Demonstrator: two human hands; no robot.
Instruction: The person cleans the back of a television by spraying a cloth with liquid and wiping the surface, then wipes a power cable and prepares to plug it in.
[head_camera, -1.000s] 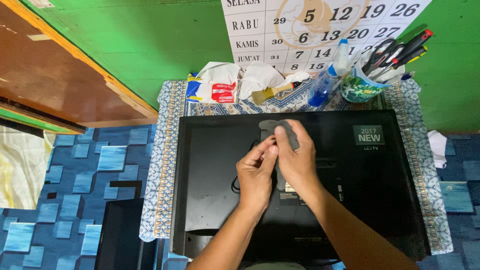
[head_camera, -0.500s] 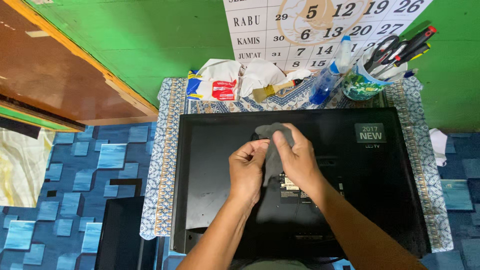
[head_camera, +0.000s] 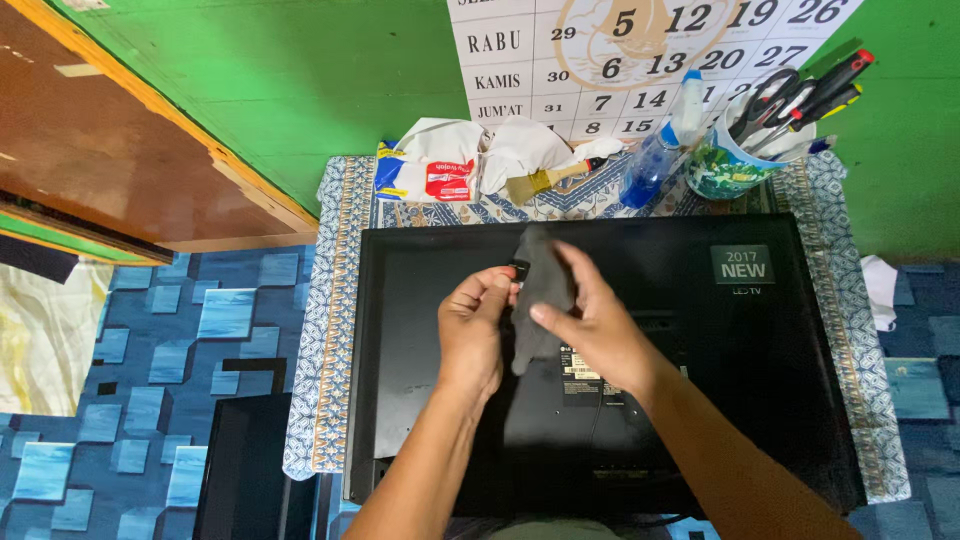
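A black flat television (head_camera: 760, 400) lies face down on a low table with a blue patterned cloth (head_camera: 335, 300). Above its middle I hold a dark grey cloth (head_camera: 540, 285). My left hand (head_camera: 472, 330) pinches the cloth's left edge with closed fingers. My right hand (head_camera: 590, 325) holds the cloth's right side, its fingers stretched along the fabric. The cloth hangs down over the television's back, hiding part of the centre panel.
At the table's back edge lie a white plastic bag (head_camera: 430, 160), a paintbrush (head_camera: 545, 182), a blue spray bottle (head_camera: 655, 150) and a cup of tools (head_camera: 745, 150). A calendar (head_camera: 640, 50) hangs on the green wall. A black panel (head_camera: 245, 470) lies on the blue floor mat.
Both hands have shifted slightly left and pulled apart, spreading the grey cloth out longer between them. The right hand's fingers have straightened along it.
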